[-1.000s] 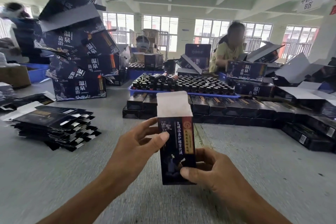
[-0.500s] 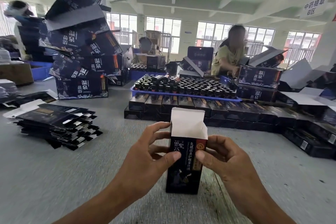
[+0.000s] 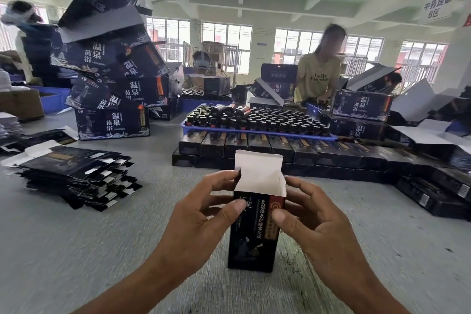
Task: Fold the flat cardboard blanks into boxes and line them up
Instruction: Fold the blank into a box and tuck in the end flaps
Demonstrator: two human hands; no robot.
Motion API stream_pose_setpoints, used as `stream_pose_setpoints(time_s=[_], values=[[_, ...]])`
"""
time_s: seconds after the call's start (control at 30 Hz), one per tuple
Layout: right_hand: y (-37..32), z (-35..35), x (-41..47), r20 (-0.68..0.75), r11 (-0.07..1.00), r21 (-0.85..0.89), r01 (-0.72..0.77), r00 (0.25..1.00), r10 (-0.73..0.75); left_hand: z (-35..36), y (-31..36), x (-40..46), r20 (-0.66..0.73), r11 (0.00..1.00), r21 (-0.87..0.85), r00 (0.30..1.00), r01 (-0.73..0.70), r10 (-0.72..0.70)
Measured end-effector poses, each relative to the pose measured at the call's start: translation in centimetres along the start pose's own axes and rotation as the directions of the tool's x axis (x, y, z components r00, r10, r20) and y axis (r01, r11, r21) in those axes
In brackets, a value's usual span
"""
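The grey surface (image 3: 76, 250) runs wide in front of me. At its far left leans a tall pile of big dark cartons (image 3: 112, 79). Straight ahead sits a blue tray (image 3: 254, 131) packed with small bottles, and just before it a row of finished boxes (image 3: 267, 148) lies side by side, bending round to my right. To my left lies a stack of flat blanks (image 3: 74, 173). Right in front of me I hold one box (image 3: 252, 232) upright, its foot at the surface, its white top flap (image 3: 258, 173) standing open. My left hand (image 3: 201, 222) pinches its upper left side, thumb on the front, fingers behind. My right hand (image 3: 313, 222) pinches the upper right side likewise.
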State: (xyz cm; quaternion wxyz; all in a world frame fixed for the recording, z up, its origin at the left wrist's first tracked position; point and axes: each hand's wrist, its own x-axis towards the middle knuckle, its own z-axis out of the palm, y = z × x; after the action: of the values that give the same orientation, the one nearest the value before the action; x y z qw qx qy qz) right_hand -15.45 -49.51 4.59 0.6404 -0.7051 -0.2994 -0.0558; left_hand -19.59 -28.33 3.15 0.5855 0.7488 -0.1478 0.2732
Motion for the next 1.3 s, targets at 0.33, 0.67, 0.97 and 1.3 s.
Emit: stream_pose_setpoints(time_s=[0.33,0.67,0.97,1.3], values=[[0.1,-0.1,-0.1,0.028,0.984,-0.165,0.068,0.998,-0.064,-0.5,0.4,0.2,0.062,1.000,0.020,0.998,0.015,-0.016],[-0.1,0.3,-0.2,0.011,0.961,-0.237,0.145,0.989,-0.147,-0.5,1.0,0.2,0.040,0.997,0.068,0.999,-0.034,0.032],[-0.5,0.6,-0.6,-0.071,0.970,-0.177,0.164,0.981,-0.179,-0.3,1.2,0.2,0.016,0.989,0.111,0.995,-0.102,0.101],[-1.0,0.9,-0.6,-0.146,0.973,-0.144,0.183,0.968,-0.203,0.2,1.6,0.0,0.020,0.999,0.016,0.999,-0.048,0.048]])
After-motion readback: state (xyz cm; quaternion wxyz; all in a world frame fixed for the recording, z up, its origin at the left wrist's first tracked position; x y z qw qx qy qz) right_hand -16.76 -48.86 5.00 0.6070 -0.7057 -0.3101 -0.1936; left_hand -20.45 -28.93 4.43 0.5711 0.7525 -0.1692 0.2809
